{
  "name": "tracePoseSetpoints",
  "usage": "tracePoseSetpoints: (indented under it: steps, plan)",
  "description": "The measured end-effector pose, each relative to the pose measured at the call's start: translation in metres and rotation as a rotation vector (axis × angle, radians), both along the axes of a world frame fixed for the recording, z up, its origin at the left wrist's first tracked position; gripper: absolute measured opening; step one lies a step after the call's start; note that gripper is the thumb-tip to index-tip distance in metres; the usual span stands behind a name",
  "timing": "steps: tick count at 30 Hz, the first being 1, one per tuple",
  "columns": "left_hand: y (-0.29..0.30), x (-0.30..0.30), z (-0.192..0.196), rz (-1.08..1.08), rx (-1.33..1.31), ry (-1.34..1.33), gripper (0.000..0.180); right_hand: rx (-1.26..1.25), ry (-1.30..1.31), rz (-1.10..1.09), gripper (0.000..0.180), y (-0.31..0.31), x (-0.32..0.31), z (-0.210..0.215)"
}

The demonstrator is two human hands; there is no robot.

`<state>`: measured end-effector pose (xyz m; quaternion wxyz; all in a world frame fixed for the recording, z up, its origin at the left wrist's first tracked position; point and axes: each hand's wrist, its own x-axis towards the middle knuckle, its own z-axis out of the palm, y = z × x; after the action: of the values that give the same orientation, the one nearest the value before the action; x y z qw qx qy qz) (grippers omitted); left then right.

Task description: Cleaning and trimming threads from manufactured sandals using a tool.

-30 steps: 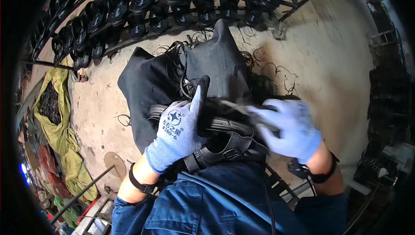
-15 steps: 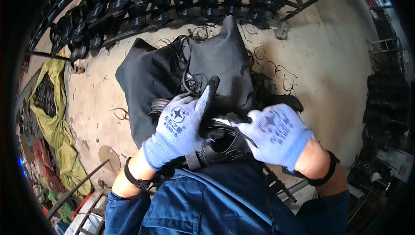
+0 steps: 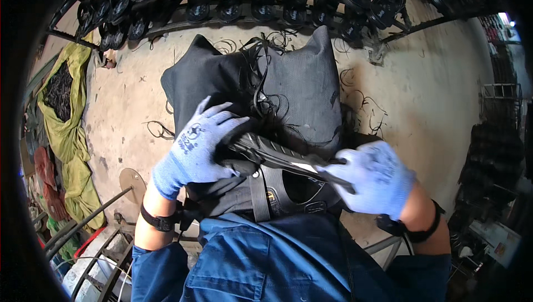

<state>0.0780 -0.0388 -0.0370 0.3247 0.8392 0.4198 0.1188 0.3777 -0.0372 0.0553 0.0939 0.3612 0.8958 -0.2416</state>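
Note:
A black sandal (image 3: 272,152) is tilted edge-up above my lap, its ribbed side and sole showing. My left hand (image 3: 197,146), in a light blue knit glove, grips its left end with the thumb below and the fingers spread over the top. Closed at the other end is my right hand (image 3: 375,177), in a matching glove and blurred by motion. It grips what looks like a knife, with a bright blade (image 3: 304,166) lying along the sandal's edge; the handle is mostly hidden. Dark cloth (image 3: 300,80) covers my knees, with thin black rubber trimmings (image 3: 261,74) lying on it.
Racks holding rows of black sandals (image 3: 227,10) stand ahead. More trimmings (image 3: 363,102) lie on the pale floor (image 3: 427,102). At left is a yellow-green sack (image 3: 69,157) full of black scraps. A round plate on a rod (image 3: 132,182) stands near my left arm. Dark stacked goods (image 3: 488,152) line the right.
My left hand has shifted left and its fingers have spread. The sandal has turned so that its long ribbed edge shows. My right hand has moved slightly right, and the whole view has shifted.

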Motion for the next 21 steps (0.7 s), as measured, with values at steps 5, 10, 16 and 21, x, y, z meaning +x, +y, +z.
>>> tracePoseSetpoints:
  steps: [5,10,16,21]
  plan:
    - [-0.007,-0.012,-0.015,0.094,0.008,0.004,0.074,0.007,-0.117,-0.018,0.03,-0.011,0.024,0.009]
    - [-0.008,-0.01,-0.027,0.111,0.005,-0.016,0.065,0.021,-0.059,0.002,0.02,0.005,-0.04,-0.02]
    - [-0.012,-0.011,-0.027,0.117,0.058,-0.059,0.065,-0.134,-0.126,0.02,0.029,0.011,0.029,0.015]
    - [-0.014,-0.01,-0.032,0.12,0.045,-0.039,0.066,0.006,-0.083,0.048,0.013,0.003,-0.006,-0.004]
